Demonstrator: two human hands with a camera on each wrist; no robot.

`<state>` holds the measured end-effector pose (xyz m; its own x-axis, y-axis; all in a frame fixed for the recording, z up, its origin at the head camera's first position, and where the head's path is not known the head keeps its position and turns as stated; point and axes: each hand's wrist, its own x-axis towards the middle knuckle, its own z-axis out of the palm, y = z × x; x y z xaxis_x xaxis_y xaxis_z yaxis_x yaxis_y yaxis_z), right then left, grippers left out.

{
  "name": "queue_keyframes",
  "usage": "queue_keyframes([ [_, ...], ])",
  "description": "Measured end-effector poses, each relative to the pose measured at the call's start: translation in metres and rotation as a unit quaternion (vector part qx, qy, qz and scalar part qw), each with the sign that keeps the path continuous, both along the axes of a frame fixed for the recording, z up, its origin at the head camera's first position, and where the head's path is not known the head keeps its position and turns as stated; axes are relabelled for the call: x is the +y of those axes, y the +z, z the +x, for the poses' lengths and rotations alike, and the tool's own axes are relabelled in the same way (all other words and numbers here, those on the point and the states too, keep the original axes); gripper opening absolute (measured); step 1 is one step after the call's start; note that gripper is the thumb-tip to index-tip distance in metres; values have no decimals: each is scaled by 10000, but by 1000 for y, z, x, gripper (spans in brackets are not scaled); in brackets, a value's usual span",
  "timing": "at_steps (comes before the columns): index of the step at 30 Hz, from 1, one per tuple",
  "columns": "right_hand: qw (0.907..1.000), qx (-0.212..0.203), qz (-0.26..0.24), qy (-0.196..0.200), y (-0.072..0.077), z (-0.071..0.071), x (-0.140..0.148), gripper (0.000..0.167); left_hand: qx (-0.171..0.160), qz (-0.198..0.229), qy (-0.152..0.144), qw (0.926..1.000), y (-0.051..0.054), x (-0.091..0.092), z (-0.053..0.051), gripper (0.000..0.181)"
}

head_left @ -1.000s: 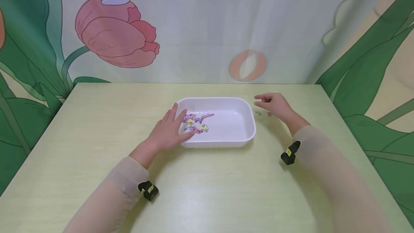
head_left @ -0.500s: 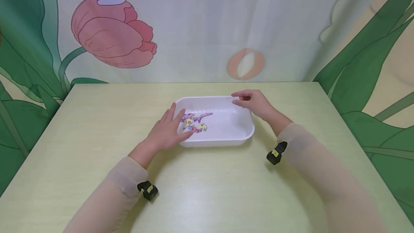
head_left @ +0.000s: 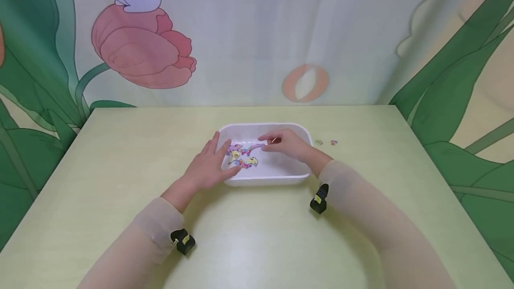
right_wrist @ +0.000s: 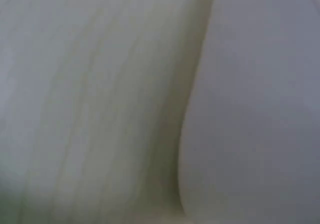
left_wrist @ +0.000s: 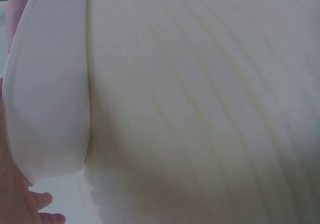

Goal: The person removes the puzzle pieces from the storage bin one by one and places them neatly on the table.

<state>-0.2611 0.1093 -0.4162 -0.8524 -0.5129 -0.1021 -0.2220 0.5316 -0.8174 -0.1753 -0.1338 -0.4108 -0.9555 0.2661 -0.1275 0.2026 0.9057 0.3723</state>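
A white plastic tray [head_left: 267, 182] sits on the table, with several small colourful cartoon cutouts [head_left: 242, 163] in its left half. My left hand [head_left: 205, 166] lies spread over the tray's left end, thumb and fingers at the rim. Over the tray's middle is my right hand [head_left: 287, 144]. Its index finger and thumb are apart beside a pink long-tailed cutout [head_left: 256, 147], and nothing shows between them. Outside the tray's right end lie a greenish cutout [head_left: 318, 142] and a pink-purple cutout [head_left: 334, 142]. In both wrist views the tray wall [left_wrist: 50, 84] fills one side.
The pale wood-grain table [head_left: 249, 235] stretches around the tray. Behind it hangs a curtain [head_left: 241, 35] printed with a flower, a rabbit-like figure and green leaves. A small black camera [head_left: 319, 200] sits on each wrist.
My right hand has moved left from beside the two cutouts on the table, over the tray's rim, to above the tray. My left hand stays in place.
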Motion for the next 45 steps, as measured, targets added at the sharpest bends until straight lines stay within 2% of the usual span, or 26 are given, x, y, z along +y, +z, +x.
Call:
queue_keyframes([
  [6, 9941, -286, 728, 745, -15, 2, -9, 36, 73, 29, -20, 10000, -1, 4, 3, 83],
  [12, 9828, -30, 1149, 1445, -23, 3, -15, 44, 176, 35, -33, 9998, 0, 2, 4, 82],
  [18, 9808, 518, 1359, 1299, -20, 4, -17, 39, 267, 71, -115, 9996, 2, 3, 1, 82],
  [24, 9737, 952, 1457, 1473, -18, 6, -21, 34, 276, 84, -97, 9995, 4, 2, 1, 81],
  [28, 9720, 995, 1517, 1496, -20, 7, -23, 35, 276, 124, -156, 9994, 1, 1, 2, 81],
  [34, 9692, 1053, 1584, 1564, -21, 9, -27, 34, 199, 97, -87, 9997, -3, -3, 4, 82],
  [39, 9777, 844, 1406, 1314, -15, 9, -24, 34, 146, 32, -101, 9998, -3, -3, 3, 83],
  [45, 9865, 605, 1294, 802, -8, 7, -15, 35, 164, -151, -185, 9996, -1, -1, 0, 84],
])
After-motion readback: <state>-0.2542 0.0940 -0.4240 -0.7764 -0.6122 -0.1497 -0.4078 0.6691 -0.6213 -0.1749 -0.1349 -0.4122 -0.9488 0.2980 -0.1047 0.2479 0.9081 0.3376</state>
